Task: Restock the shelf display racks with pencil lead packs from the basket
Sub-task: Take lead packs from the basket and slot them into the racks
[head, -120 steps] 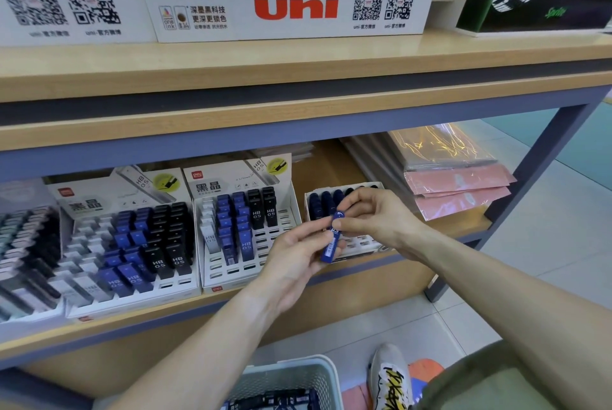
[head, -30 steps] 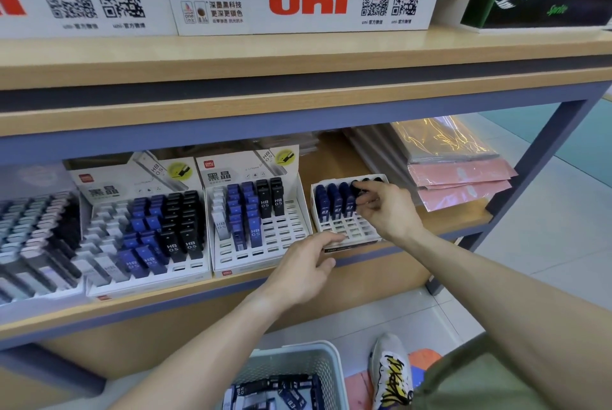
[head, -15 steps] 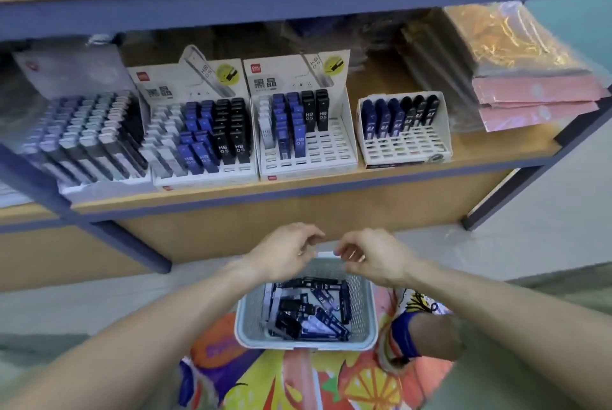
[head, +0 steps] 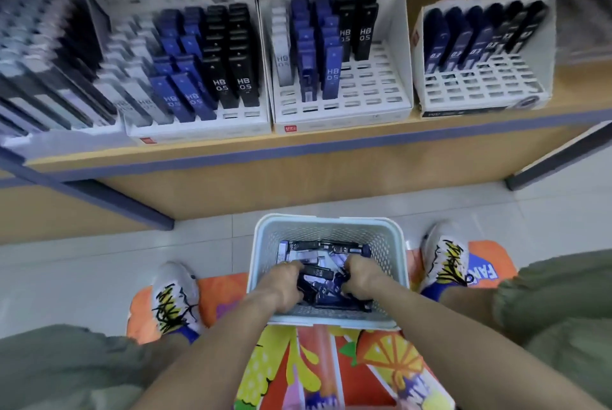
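Now your left hand (head: 281,287) and right hand (head: 361,280) sit in the basket (head: 326,222), fingers curled among lead packs (head: 318,272); actual grip cannot be told.

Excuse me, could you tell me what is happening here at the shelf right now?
A person is crouched over a pale grey plastic basket on the floor, both hands down among loose blue and black pencil lead packs. The left hand and right hand curl around packs. On the shelf above, the small white display rack on the right holds only one back row.
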### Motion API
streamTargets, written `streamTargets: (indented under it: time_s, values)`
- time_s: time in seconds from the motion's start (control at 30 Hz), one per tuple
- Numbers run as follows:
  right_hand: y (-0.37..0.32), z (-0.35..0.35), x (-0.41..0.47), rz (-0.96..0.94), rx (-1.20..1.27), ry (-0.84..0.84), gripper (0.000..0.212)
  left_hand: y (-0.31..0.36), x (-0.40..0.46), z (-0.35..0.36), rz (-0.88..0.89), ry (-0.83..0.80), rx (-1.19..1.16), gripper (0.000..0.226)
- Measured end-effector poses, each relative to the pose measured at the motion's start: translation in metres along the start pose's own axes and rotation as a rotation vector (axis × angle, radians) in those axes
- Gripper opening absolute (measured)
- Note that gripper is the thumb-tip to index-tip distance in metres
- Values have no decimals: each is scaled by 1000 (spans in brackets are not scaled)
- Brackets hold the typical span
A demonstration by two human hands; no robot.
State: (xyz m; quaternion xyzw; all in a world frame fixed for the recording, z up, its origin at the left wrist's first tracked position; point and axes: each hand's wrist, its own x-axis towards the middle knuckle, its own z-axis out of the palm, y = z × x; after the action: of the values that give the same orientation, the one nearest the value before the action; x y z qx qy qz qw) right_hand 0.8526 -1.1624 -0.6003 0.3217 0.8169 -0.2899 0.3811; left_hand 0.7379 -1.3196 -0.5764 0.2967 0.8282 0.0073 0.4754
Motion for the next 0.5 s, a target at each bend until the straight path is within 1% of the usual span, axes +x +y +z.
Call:
streamTargets:
  time_s: [0.1, 0.3, 0.5]
  values:
    - [1, 12, 13, 4, -18, -29, 52, -3, 12, 8, 7, -7, -56, 60]
    - [5, 40, 27, 69, -14, -73, 70, -6, 21, 24, -6, -40, -161, 54]
    - [6, 42, 31, 51, -62, -102, 63, -6, 24, 26, -41, -71, -238, 53]
